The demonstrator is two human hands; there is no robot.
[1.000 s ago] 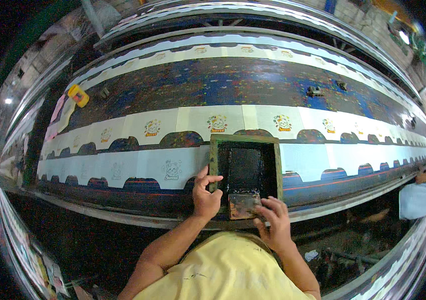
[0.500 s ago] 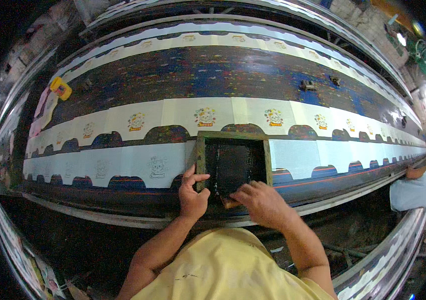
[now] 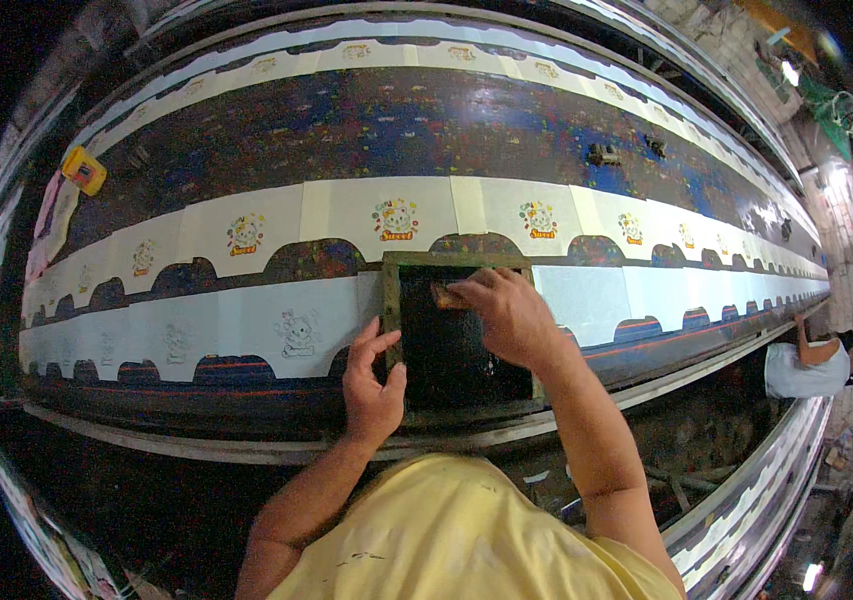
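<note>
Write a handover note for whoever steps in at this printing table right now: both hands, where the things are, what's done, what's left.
Left hand: gripping the left edge of the printing screen frame, holding it down.
Right hand: at the far end of the dark mesh, on a small wooden squeegee.
The frame lies on the near white fabric strip, on the long table.
Done: faint outline figures show on the near strip left of the frame; the far strip carries coloured figures.
Left: the near strip right of the frame looks unprinted.
A yellow object lies far left.
</note>
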